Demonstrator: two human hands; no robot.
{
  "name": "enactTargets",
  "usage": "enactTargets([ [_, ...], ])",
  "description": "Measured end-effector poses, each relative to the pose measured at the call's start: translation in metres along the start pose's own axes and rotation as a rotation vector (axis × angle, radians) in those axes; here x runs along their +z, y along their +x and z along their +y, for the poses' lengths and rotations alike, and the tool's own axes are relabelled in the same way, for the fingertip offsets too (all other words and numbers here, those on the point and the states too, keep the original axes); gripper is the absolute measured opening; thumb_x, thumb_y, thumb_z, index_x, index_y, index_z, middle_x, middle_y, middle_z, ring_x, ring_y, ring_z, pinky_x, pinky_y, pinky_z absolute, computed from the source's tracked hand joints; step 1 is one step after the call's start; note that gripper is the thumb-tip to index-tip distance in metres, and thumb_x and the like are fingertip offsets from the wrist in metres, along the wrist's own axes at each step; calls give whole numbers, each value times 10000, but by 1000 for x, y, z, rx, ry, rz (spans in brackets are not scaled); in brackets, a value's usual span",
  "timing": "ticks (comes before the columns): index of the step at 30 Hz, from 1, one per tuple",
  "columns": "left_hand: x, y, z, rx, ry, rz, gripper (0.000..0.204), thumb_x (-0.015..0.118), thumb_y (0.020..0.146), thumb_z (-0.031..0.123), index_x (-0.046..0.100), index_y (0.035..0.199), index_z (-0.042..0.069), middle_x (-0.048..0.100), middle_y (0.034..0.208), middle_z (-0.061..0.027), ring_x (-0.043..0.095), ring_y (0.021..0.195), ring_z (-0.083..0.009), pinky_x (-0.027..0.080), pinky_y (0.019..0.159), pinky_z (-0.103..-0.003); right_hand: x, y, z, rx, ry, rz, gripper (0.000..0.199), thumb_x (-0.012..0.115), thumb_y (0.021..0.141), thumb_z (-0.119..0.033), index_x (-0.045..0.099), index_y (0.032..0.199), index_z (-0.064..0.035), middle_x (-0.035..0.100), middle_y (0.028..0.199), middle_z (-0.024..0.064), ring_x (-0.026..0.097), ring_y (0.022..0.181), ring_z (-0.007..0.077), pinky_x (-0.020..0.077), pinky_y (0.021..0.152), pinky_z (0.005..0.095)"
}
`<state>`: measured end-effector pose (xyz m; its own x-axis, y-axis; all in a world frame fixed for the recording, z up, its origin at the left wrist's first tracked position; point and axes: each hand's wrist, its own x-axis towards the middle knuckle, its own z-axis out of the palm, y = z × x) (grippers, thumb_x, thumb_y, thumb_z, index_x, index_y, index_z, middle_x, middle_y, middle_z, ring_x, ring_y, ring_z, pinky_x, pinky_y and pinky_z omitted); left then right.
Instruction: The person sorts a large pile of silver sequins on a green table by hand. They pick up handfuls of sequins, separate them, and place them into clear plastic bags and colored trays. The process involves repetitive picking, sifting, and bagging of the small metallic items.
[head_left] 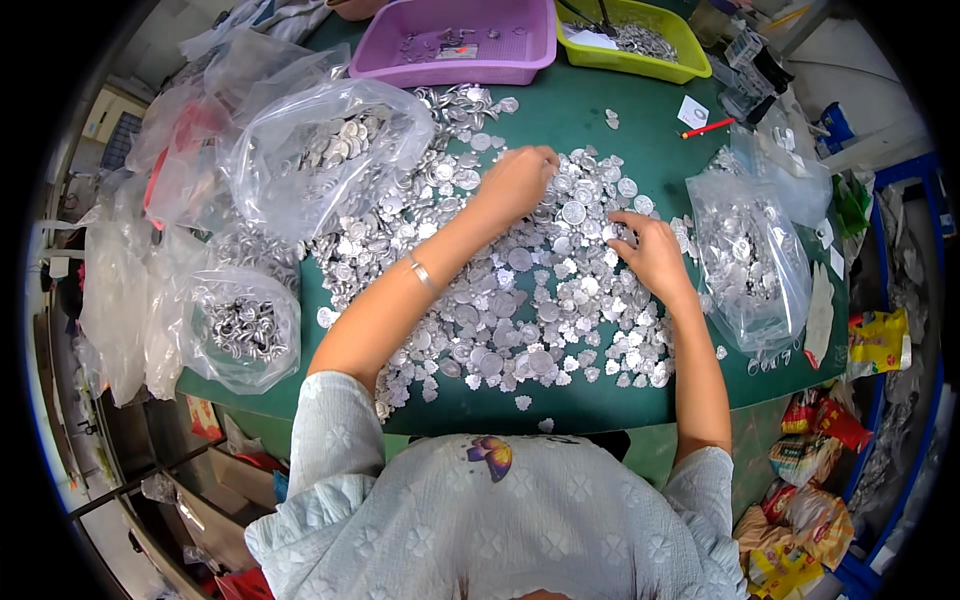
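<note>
A wide heap of silver-coloured metal pieces [520, 260] spreads over the green table, with round coin-like discs mixed among small scalloped pieces. My left hand [516, 185] reaches across to the far part of the heap. Its fingers are curled together at the pieces, and the fingertips hide whatever they hold. At the right side of the heap is my right hand [652, 254], its thumb and forefinger apart over the pieces. A larger round disc [573, 212] lies between the two hands.
Clear plastic bags of metal pieces stand left [330, 150], front left [245, 325] and right [750, 260]. At the back are a purple basket [455, 72] and a yellow-green basket [690, 62]. A red pen [708, 128] lies at the back right. The table's near edge [480, 420] is close to my body.
</note>
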<state>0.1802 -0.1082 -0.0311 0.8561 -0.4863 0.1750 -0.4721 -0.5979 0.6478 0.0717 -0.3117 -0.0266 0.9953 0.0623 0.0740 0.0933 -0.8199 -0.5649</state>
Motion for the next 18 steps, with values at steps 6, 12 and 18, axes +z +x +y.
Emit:
enactTargets([
  [6,2,10,10,-67,191,-239,241,652,785,196,601,951,28,606,949,-185,551,987,-332,435,832,-380,-3,-7,-8,-68,-117,-35,294,669,732,-87,592,1015,-68,590,954,116,594,839,351,474,704,430],
  [12,1,2,-7,15,-37,-138,180,651,802,172,558,876,37,574,841,-104,587,765,-259,468,648,-326,-3,-6,-8,-38,-46,-5,317,679,713,-40,563,1008,-39,568,915,134,577,813,346,463,697,416],
  [18,-24,-9,10,-689,-1283,-113,201,597,873,185,548,1003,40,504,717,20,440,581,-35,307,410,-174,1,-11,-8,41,212,48,332,668,717,-6,554,1028,-31,542,823,119,577,767,281,453,679,367],
])
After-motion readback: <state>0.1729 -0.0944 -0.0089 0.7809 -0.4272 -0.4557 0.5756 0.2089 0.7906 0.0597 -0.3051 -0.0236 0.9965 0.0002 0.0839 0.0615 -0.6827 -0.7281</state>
